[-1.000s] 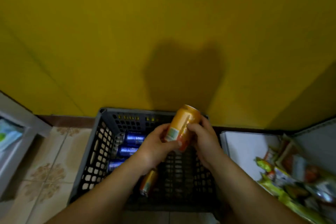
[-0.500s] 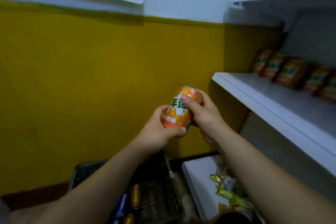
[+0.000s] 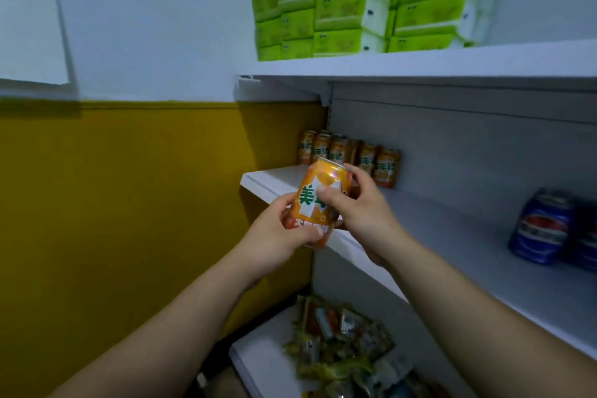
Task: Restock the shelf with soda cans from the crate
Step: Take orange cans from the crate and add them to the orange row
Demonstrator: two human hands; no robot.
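While facing the shelves, holds an orange can [image 3: 318, 200] up with both hands. Grips its lower end with the left hand [image 3: 281, 236], fingers curled round the bottom. Pinches its upper half with the right hand [image 3: 358, 203], thumb on the front label and fingers round the back. Holds it tilted, top leaning toward the shelves, just in front of the left front edge of the middle shelf [image 3: 452, 236], not set down on it.

Further back on that shelf, at the left: a row of the same orange cans [image 3: 349, 155], upright against the grey back wall. To the right on the same shelf, well apart from that row: blue cans [image 3: 542, 226], also upright. Up on the top shelf [image 3: 420, 61]: stacked green packs [image 3: 355, 10]. Down on the bottom shelf: a heap of snack bags [image 3: 339, 342]. Off to the left: a yellow wall [image 3: 129, 203].
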